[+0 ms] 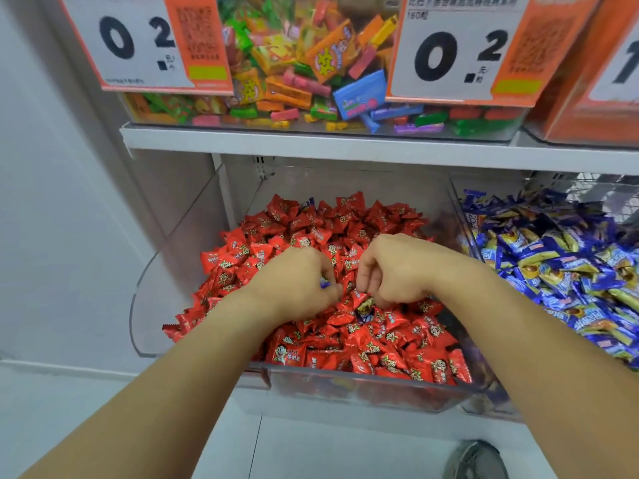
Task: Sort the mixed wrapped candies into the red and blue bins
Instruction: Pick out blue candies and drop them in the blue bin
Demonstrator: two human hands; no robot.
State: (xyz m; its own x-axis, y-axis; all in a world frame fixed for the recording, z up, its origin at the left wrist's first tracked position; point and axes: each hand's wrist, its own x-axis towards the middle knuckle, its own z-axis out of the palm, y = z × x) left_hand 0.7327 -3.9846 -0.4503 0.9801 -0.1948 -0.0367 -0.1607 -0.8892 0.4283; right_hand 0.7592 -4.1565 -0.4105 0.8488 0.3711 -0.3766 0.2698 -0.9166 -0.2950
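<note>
A clear bin (363,388) on the lower shelf is heaped with red wrapped candies (345,223). To its right stands a second clear bin (460,202) full of blue and gold wrapped candies (560,264). Both my hands are down in the red heap. My left hand (301,281) has its fingers curled round a small blue wrapped candy (324,283) that peeks out at the fingertips. My right hand (394,267) digs its curled fingers into the heap just above a blue and gold candy (364,309) lying among the red ones; whether it pinches one is hidden.
A white shelf (311,143) runs above the bins, carrying a clear box of mixed colourful candies (304,70) with orange price tags (145,43). A white wall is on the left. A shoe (480,459) shows on the floor below.
</note>
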